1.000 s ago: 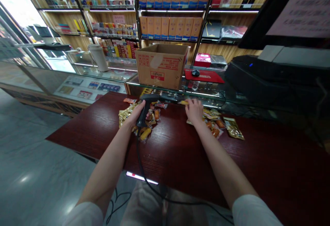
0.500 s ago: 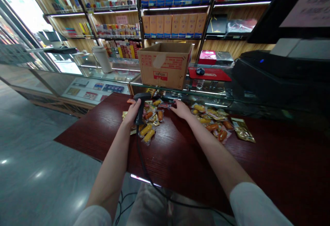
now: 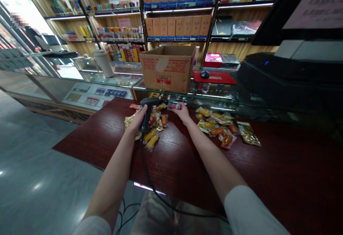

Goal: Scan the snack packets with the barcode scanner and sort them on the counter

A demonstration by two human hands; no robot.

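My left hand point(image 3: 137, 120) is closed round the handle of a black barcode scanner point(image 3: 146, 117), whose cable runs down toward my lap. Pinched in my right hand point(image 3: 182, 113) is a small clear snack packet point(image 3: 173, 106) with dark red contents, held by its right end at the far side of the table. Under and beside the scanner lies a pile of wrapped snacks: yellow sausages point(image 3: 152, 142), brown-orange sausages point(image 3: 164, 120) and gold packets point(image 3: 129, 120). To the right of my right hand spreads a second pile of wrapped sausages point(image 3: 216, 131), with a gold pouch point(image 3: 248, 133) at its edge.
An open cardboard box point(image 3: 167, 70) stands on the glass counter behind the dark red table point(image 3: 171, 163). A mouse point(image 3: 205, 74) rests on a red mat point(image 3: 222, 78) nearby. A white cup point(image 3: 104, 63) is at left, a black machine point(image 3: 289, 81) at right. A person point(image 3: 32, 34) appears far left.
My right hand has taken hold of the dark red packet and lifted it slightly. The left hand keeps the scanner almost in place. A person has come into view at far left.
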